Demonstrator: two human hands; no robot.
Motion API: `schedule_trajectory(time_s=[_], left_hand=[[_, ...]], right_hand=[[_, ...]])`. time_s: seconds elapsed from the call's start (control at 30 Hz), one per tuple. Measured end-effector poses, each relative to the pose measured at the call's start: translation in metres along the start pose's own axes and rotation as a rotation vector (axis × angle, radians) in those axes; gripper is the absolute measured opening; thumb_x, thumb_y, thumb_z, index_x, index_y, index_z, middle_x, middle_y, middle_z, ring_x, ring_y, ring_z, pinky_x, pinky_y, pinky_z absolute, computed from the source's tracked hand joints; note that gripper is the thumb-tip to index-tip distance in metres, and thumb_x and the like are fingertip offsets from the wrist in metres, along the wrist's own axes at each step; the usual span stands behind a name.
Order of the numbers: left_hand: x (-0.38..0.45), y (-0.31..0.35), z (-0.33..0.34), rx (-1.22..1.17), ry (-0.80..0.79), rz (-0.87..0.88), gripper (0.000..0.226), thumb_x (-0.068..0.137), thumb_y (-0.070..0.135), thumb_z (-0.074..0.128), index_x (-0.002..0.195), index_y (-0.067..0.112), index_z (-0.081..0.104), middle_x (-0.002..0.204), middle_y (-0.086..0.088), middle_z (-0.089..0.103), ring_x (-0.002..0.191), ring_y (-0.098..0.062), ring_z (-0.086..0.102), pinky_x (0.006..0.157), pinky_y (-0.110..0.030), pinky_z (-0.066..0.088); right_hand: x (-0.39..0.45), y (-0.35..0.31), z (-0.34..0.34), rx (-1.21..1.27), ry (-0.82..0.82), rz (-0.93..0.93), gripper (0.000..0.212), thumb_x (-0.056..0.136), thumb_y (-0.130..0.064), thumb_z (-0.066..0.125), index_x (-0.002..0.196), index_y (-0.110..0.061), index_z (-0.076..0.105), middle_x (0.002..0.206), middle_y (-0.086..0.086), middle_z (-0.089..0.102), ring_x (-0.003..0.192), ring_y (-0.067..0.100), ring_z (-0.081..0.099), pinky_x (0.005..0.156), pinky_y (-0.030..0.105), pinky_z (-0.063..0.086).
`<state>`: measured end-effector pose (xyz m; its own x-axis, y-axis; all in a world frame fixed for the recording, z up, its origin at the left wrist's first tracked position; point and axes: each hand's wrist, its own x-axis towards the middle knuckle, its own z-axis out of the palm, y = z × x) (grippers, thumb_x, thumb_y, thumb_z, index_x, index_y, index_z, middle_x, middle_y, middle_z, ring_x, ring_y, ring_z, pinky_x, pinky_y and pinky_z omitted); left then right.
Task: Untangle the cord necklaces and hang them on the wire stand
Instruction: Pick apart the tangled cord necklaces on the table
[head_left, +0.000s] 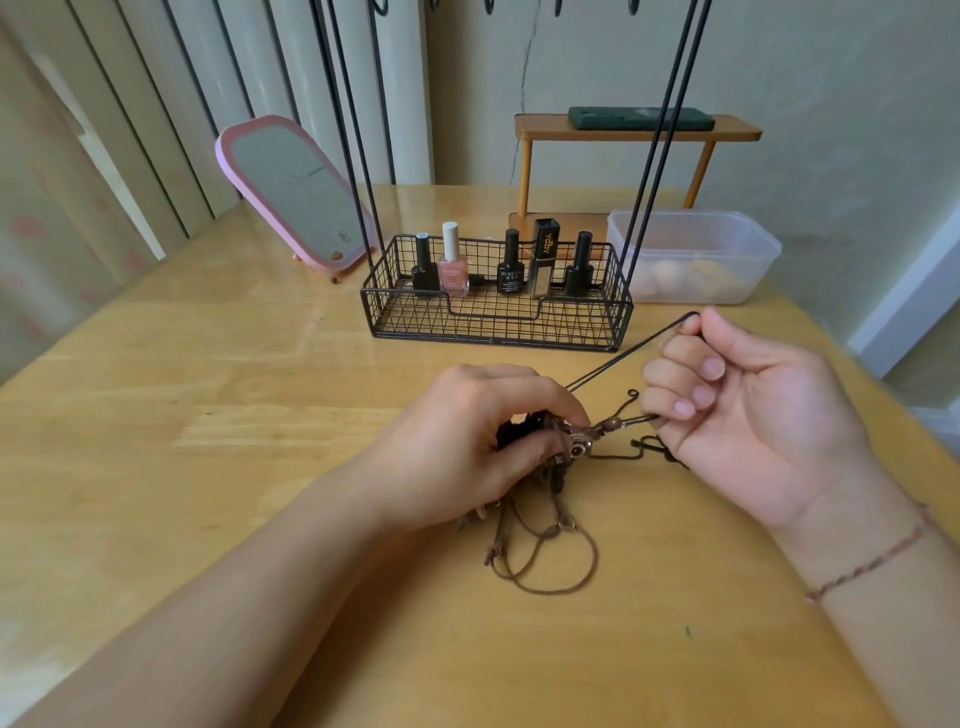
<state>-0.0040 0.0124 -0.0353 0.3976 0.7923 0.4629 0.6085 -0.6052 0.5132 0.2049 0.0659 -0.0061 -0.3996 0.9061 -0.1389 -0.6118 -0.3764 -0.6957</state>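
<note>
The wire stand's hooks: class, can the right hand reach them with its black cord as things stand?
Probably not yet. The right hand pinches the black cord, but its other end runs into the tangle gripped by the left hand.

A wooden table (156, 441) is filling most of the view. Toward ten o'clock a pink-framed mirror (296, 195) is leaning back near the table's far edge, with a small brown bead (333, 280) lying just beside its foot. At twelve o'clock, bottles are standing in a row: three black nail polish bottles (424, 265) (510, 265) (580, 267), a pink polish bottle with a white cap (453, 262) and a tall dark-and-gold bottle (543, 260). Toward one o'clock a clear plastic container (693, 254) is sitting with pale round things showing dimly inside. Behind it a small wooden shelf (636, 136) is carrying a dark green flat object (641, 118).
</note>
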Motion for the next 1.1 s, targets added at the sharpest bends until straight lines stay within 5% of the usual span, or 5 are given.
schedule_trajectory(time_s=[0.4, 0.73, 0.87, 0.97, 1.1], left_hand=[[-0.005, 0.001, -0.01, -0.075, -0.25, -0.054, 0.018, 0.073, 0.017, 0.051, 0.068, 0.017, 0.069, 0.115, 0.006, 0.059, 0.101, -0.014, 0.063, 0.084, -0.042, 0.051], [-0.005, 0.0, -0.018, -0.367, -0.133, -0.216, 0.02, 0.078, 0.007, 0.056, 0.064, 0.001, 0.069, 0.103, -0.016, 0.071, 0.109, -0.002, 0.063, 0.082, -0.016, 0.043], [-0.003, -0.006, -0.01, -0.436, -0.007, -0.297, 0.027, 0.088, 0.019, 0.067, 0.071, -0.001, 0.064, 0.089, -0.017, 0.07, 0.083, -0.029, 0.066, 0.072, -0.042, 0.052], [-0.002, -0.005, -0.007, -0.427, -0.008, -0.298, 0.016, 0.087, 0.009, 0.074, 0.083, 0.005, 0.059, 0.083, -0.021, 0.065, 0.072, -0.036, 0.06, 0.07, -0.055, 0.051], [0.0, -0.003, -0.005, -0.431, 0.007, -0.255, 0.024, 0.083, -0.001, 0.077, 0.097, 0.008, 0.06, 0.086, -0.01, 0.068, 0.077, -0.023, 0.063, 0.078, -0.034, 0.054]], right_hand=[[-0.004, -0.014, -0.003, -0.219, 0.068, -0.089, 0.017, 0.087, -0.026, 0.054, 0.072, -0.019, 0.05, 0.052, -0.006, 0.02, 0.043, 0.012, 0.02, 0.042, 0.023, 0.035], [-0.014, -0.021, -0.015, -0.771, -0.472, -0.312, 0.053, 0.069, -0.058, 0.079, 0.047, -0.023, 0.046, 0.048, -0.008, 0.03, 0.047, 0.016, 0.025, 0.048, 0.026, 0.024], [-0.015, -0.017, -0.019, -1.207, -0.824, -0.051, 0.047, 0.086, -0.059, 0.066, 0.061, -0.019, 0.07, 0.051, 0.011, 0.05, 0.05, 0.029, 0.042, 0.049, 0.035, 0.034], [-0.015, -0.007, -0.021, -1.408, -0.854, 0.06, 0.049, 0.085, -0.069, 0.062, 0.075, -0.023, 0.078, 0.061, 0.007, 0.064, 0.061, 0.033, 0.057, 0.057, 0.047, 0.046], [-0.016, -0.012, -0.017, -1.255, -0.796, -0.244, 0.05, 0.092, -0.054, 0.061, 0.067, -0.015, 0.077, 0.062, -0.001, 0.07, 0.056, 0.018, 0.065, 0.055, 0.024, 0.049]])
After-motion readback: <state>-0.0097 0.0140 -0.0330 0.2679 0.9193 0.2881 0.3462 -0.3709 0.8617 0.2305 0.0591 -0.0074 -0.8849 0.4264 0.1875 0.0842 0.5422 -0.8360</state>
